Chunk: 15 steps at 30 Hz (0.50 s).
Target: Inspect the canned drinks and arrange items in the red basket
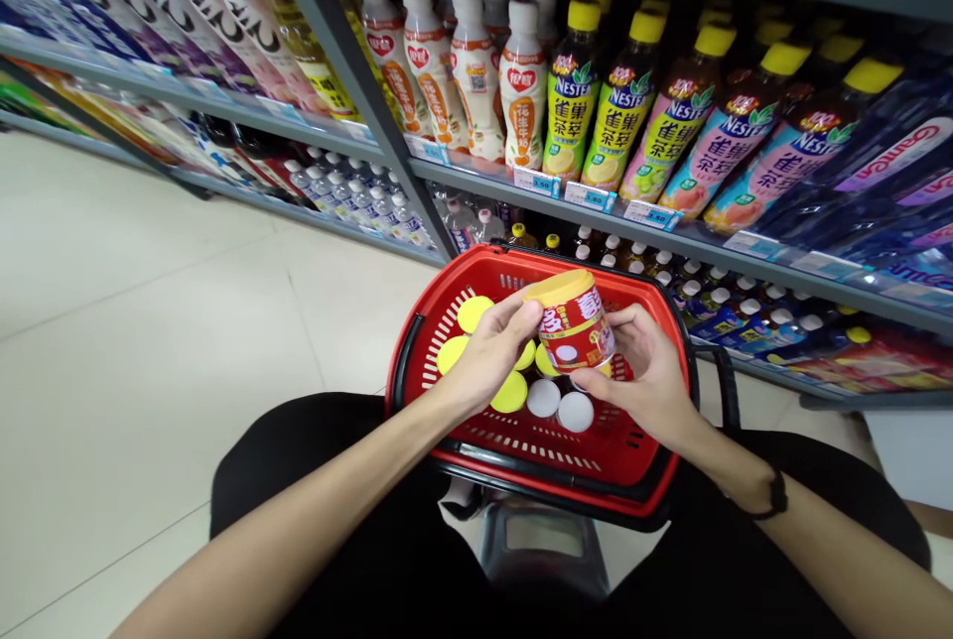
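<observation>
Both hands hold a small red-labelled jar with a yellow plastic lid (572,321) just above the red plastic shopping basket (447,294) that rests on the person's lap: the left hand (487,351) has its fingers closed on the jar's left side and lid edge, and the right hand (646,371) has its fingers wrapped round the jar's right side and base. Inside the basket, under the jar, stand more containers seen from above, yellow-lidded ones (475,313) on the left and white-lidded ones (575,411) nearer the right. Beyond the basket, the grey metal store shelf (476,168) carries rows of yellow-capped tea bottles (572,93) and white-capped drink bottles (521,83).
</observation>
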{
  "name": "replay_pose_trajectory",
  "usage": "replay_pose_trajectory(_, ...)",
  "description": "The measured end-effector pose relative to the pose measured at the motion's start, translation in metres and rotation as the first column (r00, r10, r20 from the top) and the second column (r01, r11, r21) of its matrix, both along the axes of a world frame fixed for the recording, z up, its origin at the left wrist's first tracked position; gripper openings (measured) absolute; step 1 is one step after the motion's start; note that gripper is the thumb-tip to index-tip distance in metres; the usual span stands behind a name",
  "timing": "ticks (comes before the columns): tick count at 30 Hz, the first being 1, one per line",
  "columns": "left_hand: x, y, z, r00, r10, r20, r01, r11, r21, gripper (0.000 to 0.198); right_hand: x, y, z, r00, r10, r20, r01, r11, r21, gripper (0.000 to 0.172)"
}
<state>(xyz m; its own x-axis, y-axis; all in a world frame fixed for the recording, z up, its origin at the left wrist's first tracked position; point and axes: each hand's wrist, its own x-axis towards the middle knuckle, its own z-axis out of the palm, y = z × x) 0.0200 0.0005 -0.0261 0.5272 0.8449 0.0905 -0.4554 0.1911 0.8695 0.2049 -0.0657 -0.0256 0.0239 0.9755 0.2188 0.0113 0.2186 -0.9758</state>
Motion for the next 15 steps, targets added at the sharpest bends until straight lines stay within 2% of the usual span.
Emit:
replay_pose_trajectory(4, -0.004, 0.002, -0.002, 0.999, 0.015, -0.048, -0.012, 0.998, 0.065, 0.058, 0.001, -0.004, 0.006, 0.995, -0.058, 0.077, 0.052, 0.996, 0.075, 0.053)
replay_pose_trajectory(9, -0.005, 0.002, -0.001, 0.999, -0.025, -0.037, 0.026, 0.999, 0.042, 0.053, 0.003, -0.007, 0.014, 0.973, -0.091, 0.211, 0.054, 0.983, 0.174, 0.060)
replay_pose_trajectory(12, -0.003, 0.001, 0.001, 0.997, -0.066, -0.027, 0.064, 0.996, -0.062, 0.053, 0.002, -0.008, 0.015, 0.953, -0.156, 0.261, 0.098, 0.971, 0.219, 0.053)
replay_pose_trajectory(15, -0.001, 0.001, 0.005, 0.993, -0.116, -0.026, 0.109, 0.975, -0.194, 0.063, 0.001, -0.010, 0.015, 0.894, -0.267, 0.361, 0.157, 0.939, 0.305, 0.059)
